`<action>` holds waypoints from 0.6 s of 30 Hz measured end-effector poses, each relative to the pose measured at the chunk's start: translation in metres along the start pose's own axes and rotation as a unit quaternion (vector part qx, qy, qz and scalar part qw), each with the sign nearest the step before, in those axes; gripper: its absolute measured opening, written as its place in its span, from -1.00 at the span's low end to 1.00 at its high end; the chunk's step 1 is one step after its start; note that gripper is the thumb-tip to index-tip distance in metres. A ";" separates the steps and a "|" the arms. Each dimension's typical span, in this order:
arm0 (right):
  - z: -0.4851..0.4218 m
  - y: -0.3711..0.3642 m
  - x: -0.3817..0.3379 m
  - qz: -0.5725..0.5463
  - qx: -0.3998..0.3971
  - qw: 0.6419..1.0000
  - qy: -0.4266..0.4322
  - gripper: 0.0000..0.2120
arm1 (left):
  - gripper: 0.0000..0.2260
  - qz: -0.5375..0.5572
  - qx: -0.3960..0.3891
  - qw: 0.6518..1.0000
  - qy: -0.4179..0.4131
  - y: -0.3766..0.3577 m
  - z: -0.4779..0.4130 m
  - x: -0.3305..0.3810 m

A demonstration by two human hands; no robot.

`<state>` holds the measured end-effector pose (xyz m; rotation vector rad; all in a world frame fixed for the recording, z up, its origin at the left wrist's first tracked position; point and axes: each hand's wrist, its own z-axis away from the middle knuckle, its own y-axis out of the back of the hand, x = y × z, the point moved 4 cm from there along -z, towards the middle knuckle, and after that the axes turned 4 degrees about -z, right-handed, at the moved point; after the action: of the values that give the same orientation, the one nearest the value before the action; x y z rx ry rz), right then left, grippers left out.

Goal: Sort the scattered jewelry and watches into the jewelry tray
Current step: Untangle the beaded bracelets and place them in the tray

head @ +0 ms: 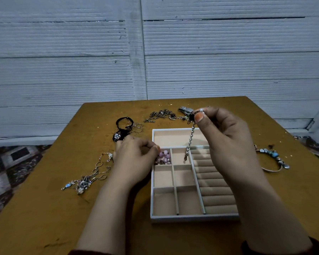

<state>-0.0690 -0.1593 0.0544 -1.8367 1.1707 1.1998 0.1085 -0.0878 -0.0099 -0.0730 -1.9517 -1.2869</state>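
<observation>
A white jewelry tray (191,217) with beige compartments and ring rolls lies in the middle of the table. My right hand (226,137) is raised over its far part and pinches a pearl chain (190,139) that hangs straight down, its clasp end over a small compartment. My left hand (134,157) is at the tray's left edge, fingers curled and touching a pink bead bracelet (163,157) that lies in the upper left small compartment. Whether it grips the beads is hidden.
On the brown table (44,208) lie silver necklaces (88,178) at left, a black bracelet and thin rings (124,128), a dark chain (162,115), a metal watch (185,109) at the back, and a turquoise bangle (273,159) at right.
</observation>
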 end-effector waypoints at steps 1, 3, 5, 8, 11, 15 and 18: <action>0.000 0.000 0.000 0.003 -0.002 1.000 0.002 -0.94 | -0.77 0.036 0.022 0.999 0.009 0.002 -0.001 -0.003; 0.000 -0.001 0.001 0.007 -0.004 1.000 0.003 -0.94 | -0.76 0.099 0.069 0.992 0.033 0.006 -0.001 -0.007; 0.000 -0.002 0.002 0.015 -0.006 1.000 0.001 -0.94 | -0.79 0.141 0.106 0.983 0.050 0.011 0.000 -0.008; 0.001 -0.003 0.006 0.040 -0.006 0.999 0.002 -0.93 | -0.80 0.183 0.137 0.971 0.072 0.016 0.001 -0.011; 0.003 -0.002 0.011 0.075 -0.003 0.997 -0.005 -0.91 | -0.82 0.191 0.151 0.966 0.085 0.017 0.001 -0.013; 0.003 -0.003 0.017 0.122 -0.010 0.992 -0.017 -0.90 | -0.81 0.177 0.159 0.967 0.094 0.016 0.000 -0.016; 0.002 -0.003 0.025 0.170 -0.006 0.985 -0.023 -0.91 | -0.80 0.176 0.155 0.967 0.097 0.015 -0.001 -0.018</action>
<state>-0.0623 -0.1648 0.0309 -1.6504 1.4954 1.4302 0.1279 -0.0750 -0.0092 -0.1275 -1.8454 -0.7233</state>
